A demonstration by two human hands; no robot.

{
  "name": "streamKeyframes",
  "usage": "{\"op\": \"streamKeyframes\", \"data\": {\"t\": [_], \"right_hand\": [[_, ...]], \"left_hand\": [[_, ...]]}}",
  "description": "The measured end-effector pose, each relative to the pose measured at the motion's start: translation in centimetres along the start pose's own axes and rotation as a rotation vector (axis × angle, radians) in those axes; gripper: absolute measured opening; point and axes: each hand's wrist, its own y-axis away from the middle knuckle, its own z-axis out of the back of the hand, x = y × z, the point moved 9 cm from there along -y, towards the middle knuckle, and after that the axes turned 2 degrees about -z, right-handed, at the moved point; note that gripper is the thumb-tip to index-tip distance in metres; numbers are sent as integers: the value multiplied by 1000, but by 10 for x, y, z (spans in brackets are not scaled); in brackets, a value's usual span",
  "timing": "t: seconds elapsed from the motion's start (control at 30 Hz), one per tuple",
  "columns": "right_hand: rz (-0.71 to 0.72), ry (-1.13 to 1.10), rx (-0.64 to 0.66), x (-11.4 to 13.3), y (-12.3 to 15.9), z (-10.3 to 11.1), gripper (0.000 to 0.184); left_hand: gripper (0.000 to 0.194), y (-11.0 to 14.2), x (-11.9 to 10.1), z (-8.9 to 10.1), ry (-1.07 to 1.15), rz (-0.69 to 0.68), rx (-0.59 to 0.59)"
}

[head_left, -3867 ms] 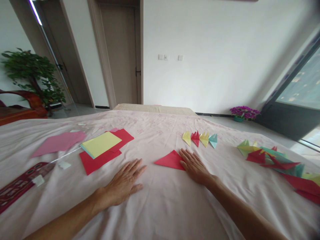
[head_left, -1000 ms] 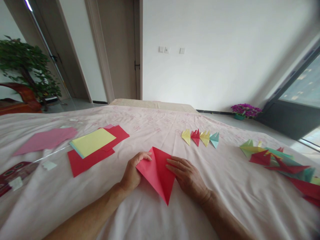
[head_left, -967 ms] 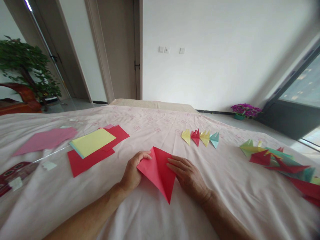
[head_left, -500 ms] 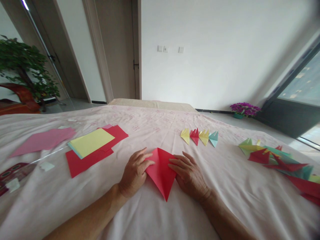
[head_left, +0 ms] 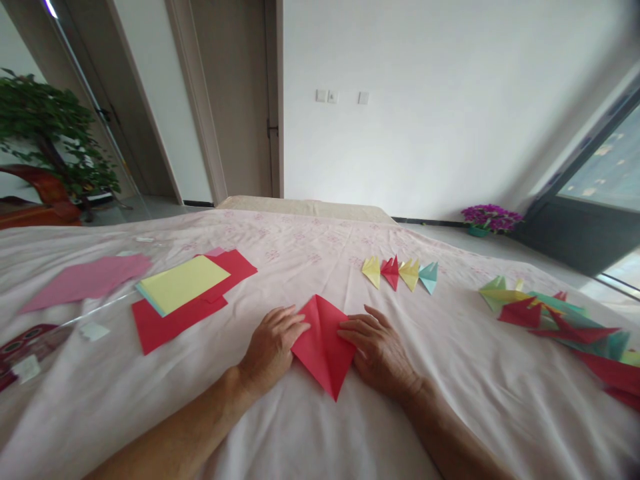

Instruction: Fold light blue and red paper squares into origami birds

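Note:
A red sheet of paper [head_left: 325, 343] with a crease down its middle lies corner-up in front of me on the pink cloth [head_left: 295, 427]. My left hand [head_left: 276, 340] grips its left corner, fingers on top and the thumb hidden. At the opposite corner, my right hand [head_left: 377, 347] holds the sheet the same way. Beyond my right hand stands a row of small folded paper pieces [head_left: 390, 273] in yellow, red and blue-green.
To the left lie a yellow sheet [head_left: 185, 283], red sheets [head_left: 150, 333] and pink sheets [head_left: 90, 280]. A red phone-like object [head_left: 25, 350] sits at the far left. Folded paper pieces [head_left: 555, 317] are heaped at the right. Purple flowers [head_left: 490, 219] stand beyond the cloth.
The red sheet has opened out slightly flatter, and its near corner has shifted a little to the right. Both hands keep their hold and have barely moved.

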Motion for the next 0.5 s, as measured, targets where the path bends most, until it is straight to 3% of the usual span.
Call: {"op": "streamKeyframes", "data": {"t": [0.5], "right_hand": [[-13, -15, 17, -1, -1, -2, 37]], "left_hand": [[44, 1, -7, -5, -41, -68, 49]]}}
